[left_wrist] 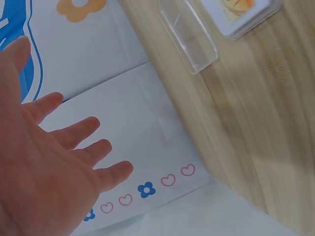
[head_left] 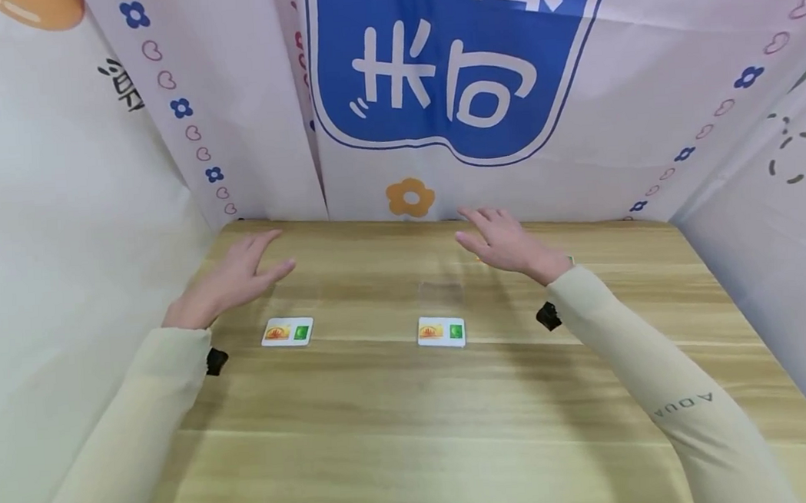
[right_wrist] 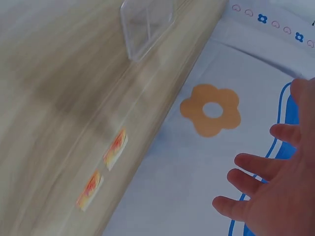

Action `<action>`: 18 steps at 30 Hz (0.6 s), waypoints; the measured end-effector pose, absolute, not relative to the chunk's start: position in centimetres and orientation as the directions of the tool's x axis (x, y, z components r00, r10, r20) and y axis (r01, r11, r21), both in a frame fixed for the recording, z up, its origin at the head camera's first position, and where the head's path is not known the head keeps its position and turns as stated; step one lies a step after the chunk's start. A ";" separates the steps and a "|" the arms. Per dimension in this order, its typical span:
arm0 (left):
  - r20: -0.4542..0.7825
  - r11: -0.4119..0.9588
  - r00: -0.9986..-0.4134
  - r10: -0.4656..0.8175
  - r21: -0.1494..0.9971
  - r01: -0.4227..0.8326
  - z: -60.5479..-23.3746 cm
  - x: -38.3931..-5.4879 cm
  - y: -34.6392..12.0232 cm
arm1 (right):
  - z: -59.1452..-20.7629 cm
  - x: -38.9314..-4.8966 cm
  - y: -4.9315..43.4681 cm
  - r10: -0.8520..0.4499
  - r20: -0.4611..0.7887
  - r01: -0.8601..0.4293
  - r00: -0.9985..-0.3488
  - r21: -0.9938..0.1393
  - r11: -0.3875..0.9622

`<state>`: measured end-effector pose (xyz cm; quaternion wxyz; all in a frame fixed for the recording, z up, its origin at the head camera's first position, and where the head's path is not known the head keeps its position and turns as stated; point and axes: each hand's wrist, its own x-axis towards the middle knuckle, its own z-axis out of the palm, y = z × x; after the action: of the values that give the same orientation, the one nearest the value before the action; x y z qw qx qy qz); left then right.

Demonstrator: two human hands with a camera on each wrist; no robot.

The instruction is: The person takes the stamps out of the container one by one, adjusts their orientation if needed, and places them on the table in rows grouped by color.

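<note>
My left hand (head_left: 227, 277) hovers over the back left of the table, fingers spread, holding nothing. Just in front of it lies a flat white case (head_left: 287, 332) with an orange picture and a green one. A clear plastic lid (left_wrist: 189, 39) shows beside that case in the left wrist view. Over the back of the table, toward the right, my right hand (head_left: 506, 245) is empty with its fingers extended. A second white case (head_left: 441, 332) with similar pictures lies in front and to its left, a clear lid (head_left: 440, 293) behind it.
Two small orange-and-white pieces, one (right_wrist: 115, 148) and another (right_wrist: 89, 191), lie near the table's back edge below my right hand. The wooden table (head_left: 387, 437) meets a printed cloth (head_left: 257, 137) at the back. White sheets stand at both sides.
</note>
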<state>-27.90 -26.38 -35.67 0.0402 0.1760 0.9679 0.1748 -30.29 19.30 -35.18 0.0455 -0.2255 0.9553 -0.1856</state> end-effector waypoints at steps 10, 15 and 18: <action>-0.008 0.868 -0.940 0.341 0.386 0.311 -36.4 -25.7 -27.5 | -36.3 -29.6 14.4 -0.490 0.073 -0.470 -0.869 -0.434 0.769; -0.023 0.863 -0.942 0.334 0.409 0.295 -37.1 -24.9 -27.9 | -36.9 -29.6 12.4 -0.503 0.117 -0.499 -0.856 -0.441 0.746; -0.017 0.859 -0.943 0.332 0.420 0.295 -37.3 -24.6 -28.3 | -37.1 -29.5 11.3 -0.512 0.129 -0.510 -0.849 -0.455 0.730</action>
<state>-24.59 -28.35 -37.30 0.0443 0.1627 0.9630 0.2104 -29.50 11.26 -37.09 0.0024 -0.2746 0.9302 -0.2436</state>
